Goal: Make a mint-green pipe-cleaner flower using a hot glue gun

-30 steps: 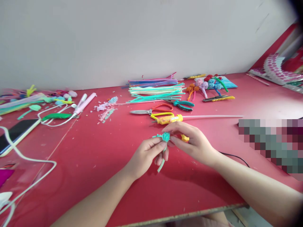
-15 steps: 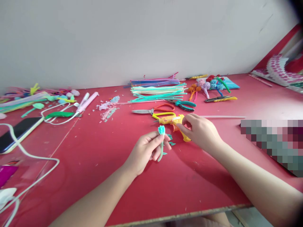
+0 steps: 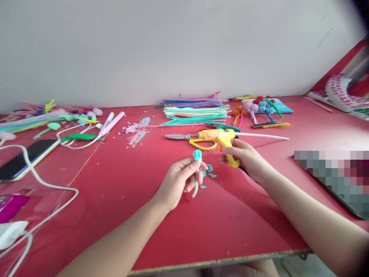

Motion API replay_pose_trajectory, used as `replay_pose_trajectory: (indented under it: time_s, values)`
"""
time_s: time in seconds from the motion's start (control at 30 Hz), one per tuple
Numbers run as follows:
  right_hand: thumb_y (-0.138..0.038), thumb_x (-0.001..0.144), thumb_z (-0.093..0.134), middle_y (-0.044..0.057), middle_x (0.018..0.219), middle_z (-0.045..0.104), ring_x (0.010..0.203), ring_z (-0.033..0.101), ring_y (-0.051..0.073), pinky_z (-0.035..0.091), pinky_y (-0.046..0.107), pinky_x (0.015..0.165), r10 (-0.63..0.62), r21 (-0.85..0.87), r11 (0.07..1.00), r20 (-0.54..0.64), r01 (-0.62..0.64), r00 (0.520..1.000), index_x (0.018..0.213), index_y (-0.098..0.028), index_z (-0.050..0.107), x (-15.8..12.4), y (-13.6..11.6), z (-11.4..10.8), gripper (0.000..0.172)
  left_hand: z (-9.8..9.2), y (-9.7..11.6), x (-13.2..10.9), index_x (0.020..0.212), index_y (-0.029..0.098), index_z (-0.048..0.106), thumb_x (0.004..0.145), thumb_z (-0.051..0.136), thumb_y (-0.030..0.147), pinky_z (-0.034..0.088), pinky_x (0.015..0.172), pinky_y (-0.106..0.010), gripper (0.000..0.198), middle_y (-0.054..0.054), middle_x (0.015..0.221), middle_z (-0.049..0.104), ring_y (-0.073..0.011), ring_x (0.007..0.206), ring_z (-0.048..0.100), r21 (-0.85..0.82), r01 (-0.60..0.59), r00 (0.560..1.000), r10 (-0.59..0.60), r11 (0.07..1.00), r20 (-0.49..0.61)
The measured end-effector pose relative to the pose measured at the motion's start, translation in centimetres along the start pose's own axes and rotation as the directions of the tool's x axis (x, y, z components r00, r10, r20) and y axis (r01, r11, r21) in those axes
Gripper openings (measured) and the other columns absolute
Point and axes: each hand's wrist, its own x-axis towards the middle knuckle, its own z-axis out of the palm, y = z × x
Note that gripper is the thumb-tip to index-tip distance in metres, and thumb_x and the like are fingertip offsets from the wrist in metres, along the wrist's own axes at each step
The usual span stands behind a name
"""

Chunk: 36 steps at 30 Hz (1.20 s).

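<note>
Turquoise flower (image 3: 197, 155) pinched upright in left hand (image 3: 181, 181); glue gun (image 3: 216, 134) grasped in right hand (image 3: 247, 157).
The left grip closes just below the compact, tufted bloom, apparently to keep it exposed; the pale green stem (image 3: 195, 189) curves down beneath. The right grip wraps the handle (image 3: 233, 161), presumably for control; the glue stick (image 3: 265, 135) extends rightward.

- I find the right hand (image 3: 250, 157) moved off the teal fuzzy flower (image 3: 197, 155) and now wrapped round the handle of the yellow glue gun (image 3: 217, 135).
- I record the gun, earlier lying on the table (image 3: 161, 238), as raised, hiding the red handle of the scissors (image 3: 177, 137).
- Teal scraps (image 3: 210, 168), unseen a second ago, now show.
- My view has swung slightly left.
</note>
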Motion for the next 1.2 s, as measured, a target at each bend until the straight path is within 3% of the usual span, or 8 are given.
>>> replay_pose_trajectory:
  time_s: [0.2, 0.33, 0.43, 0.63, 0.77, 0.87, 1.1, 1.2]
  values:
    - [-0.029, 0.075, 0.059, 0.000, 0.055, 0.053, 0.045, 0.041, 0.009, 0.029, 0.023, 0.045, 0.011, 0.250, 0.963, 0.324, -0.097, 0.946, 0.073, -0.015, 0.059, -0.9, -1.1, -0.4, 0.015, 0.1, 0.0, 0.0, 0.079, 0.014, 0.062, 0.090, 0.050, 0.034, 0.023, 0.038, -0.018, 0.026, 0.002, 0.060, 0.055, -0.0024, 0.039, 0.033, -0.022, 0.020, 1.000, -0.020, 1.000, -0.013]
    - [-0.024, 0.075, 0.062, 0.003, 0.078, 0.061, 0.049, 0.040, 0.007, 0.028, 0.024, 0.047, -0.041, 0.270, 0.961, 0.357, -0.061, 0.933, 0.083, -0.015, 0.064, -1.7, -1.1, -0.2, 0.012, -0.1, -0.1, 0.1, 0.079, 0.014, 0.062, 0.090, 0.051, 0.035, 0.024, 0.040, -0.018, 0.026, 0.002, 0.060, 0.055, -0.0025, 0.039, 0.033, -0.010, 0.010, 0.999, -0.011, 1.000, -0.050]
    - [-0.024, 0.075, 0.066, 0.001, 0.076, 0.057, 0.055, 0.043, 0.008, 0.032, 0.024, 0.052, -0.087, 0.303, 0.952, 0.372, -0.032, 0.924, 0.087, -0.017, 0.065, -2.3, -1.0, 0.0, 0.014, -0.4, -0.1, 0.3, 0.077, 0.014, 0.062, 0.088, 0.054, 0.034, 0.022, 0.039, -0.018, 0.024, 0.002, 0.058, 0.054, -0.0028, 0.040, 0.033, -0.016, -0.008, 0.992, 0.006, 1.000, -0.125]
    - [-0.046, 0.086, 0.056, 0.004, 0.082, 0.062, 0.075, 0.057, 0.017, 0.043, 0.030, 0.069, -0.194, 0.076, 0.981, 0.274, 0.179, 0.942, 0.087, -0.019, 0.064, -2.9, -0.5, 0.3, 0.028, -1.0, -0.1, 0.7, 0.079, 0.013, 0.064, 0.087, 0.055, 0.033, 0.020, 0.040, -0.018, 0.023, 0.003, 0.057, 0.050, -0.0018, 0.040, 0.032, -0.030, -0.073, 0.970, 0.064, 0.997, -0.234]
    - [-0.050, 0.085, 0.055, 0.005, 0.083, 0.065, 0.080, 0.060, 0.019, 0.046, 0.033, 0.078, -0.214, -0.026, 0.974, 0.232, 0.225, 0.949, 0.085, -0.019, 0.063, -3.3, -0.7, 0.8, 0.032, -1.0, -0.3, 0.7, 0.078, 0.013, 0.064, 0.087, 0.056, 0.033, 0.020, 0.040, -0.017, 0.023, 0.003, 0.057, 0.051, -0.0014, 0.040, 0.032, -0.038, -0.079, 0.970, 0.068, 0.996, -0.234]
    - [-0.051, 0.083, 0.057, 0.005, 0.084, 0.067, 0.080, 0.062, 0.019, 0.048, 0.033, 0.077, -0.195, -0.030, 0.977, 0.252, 0.209, 0.948, 0.085, -0.019, 0.064, -3.5, -0.7, 1.2, 0.033, -0.9, -0.3, 0.7, 0.077, 0.013, 0.064, 0.087, 0.056, 0.034, 0.020, 0.039, -0.017, 0.024, 0.003, 0.057, 0.051, -0.0015, 0.040, 0.032, -0.038, -0.073, 0.972, 0.063, 0.997, -0.227]
    - [-0.055, 0.084, 0.054, 0.005, 0.079, 0.065, 0.078, 0.061, 0.020, 0.049, 0.034, 0.078, -0.232, -0.039, 0.971, 0.107, 0.238, 0.967, 0.080, -0.019, 0.062, -3.1, 0.2, 1.5, 0.037, -0.9, -0.6, 0.6, 0.080, 0.017, 0.068, 0.086, 0.057, 0.035, 0.025, 0.042, -0.017, 0.022, 0.001, 0.067, 0.057, -0.0034, 0.046, 0.035, -0.029, -0.108, 0.963, 0.097, 0.994, -0.251]
    - [-0.054, 0.086, 0.052, 0.004, 0.087, 0.066, 0.086, 0.062, 0.019, 0.048, 0.032, 0.082, -0.313, 0.022, 0.950, 0.032, 0.313, 0.949, 0.087, -0.020, 0.062, -2.9, 0.4, 2.1, 0.036, -0.2, -0.4, 0.0, 0.079, 0.019, 0.071, 0.086, 0.058, 0.034, 0.039, 0.056, -0.019, 0.021, -0.002, 0.083, 0.061, -0.0079, 0.061, 0.047, 0.077, -0.137, 0.981, 0.146, 0.988, -0.130]
